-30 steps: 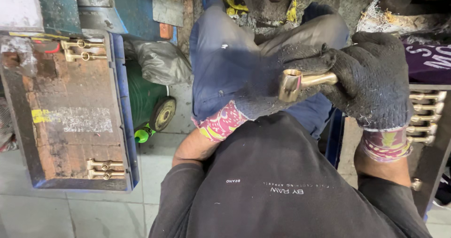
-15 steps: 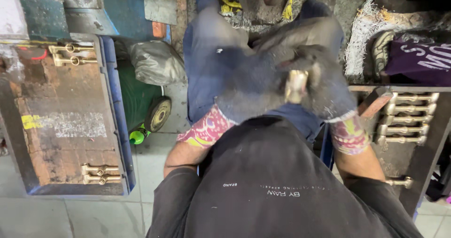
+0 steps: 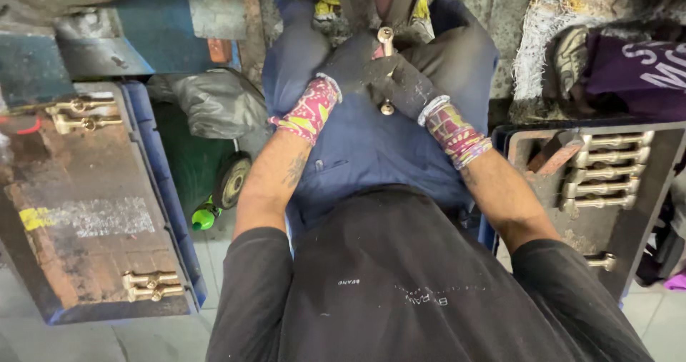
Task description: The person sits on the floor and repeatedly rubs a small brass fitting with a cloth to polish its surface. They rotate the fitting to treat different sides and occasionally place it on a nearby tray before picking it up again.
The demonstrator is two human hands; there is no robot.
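Note:
Both my hands wear dark gloves with patterned cuffs and meet above my lap, over blue trousers. My left hand point(image 3: 350, 69) and my right hand point(image 3: 404, 83) are both closed around one brass fitting point(image 3: 386, 44), which stands roughly upright. Its top end shows above the gloves and its lower end point(image 3: 386, 107) pokes out beneath them. The middle of the fitting is hidden inside the gloves.
A blue tray point(image 3: 171, 212) on my left holds brass fittings point(image 3: 146, 285) at its near and far ends point(image 3: 75, 113). A dark tray point(image 3: 647, 212) on my right carries a row of several brass fittings point(image 3: 600, 170). A grey bag point(image 3: 214, 105), a small wheel point(image 3: 230, 183) and a green bottle point(image 3: 204, 217) lie on the floor.
The fitting was held sideways close to the camera. Both hands have moved away, forward over the lap, and the fitting now stands upright between them.

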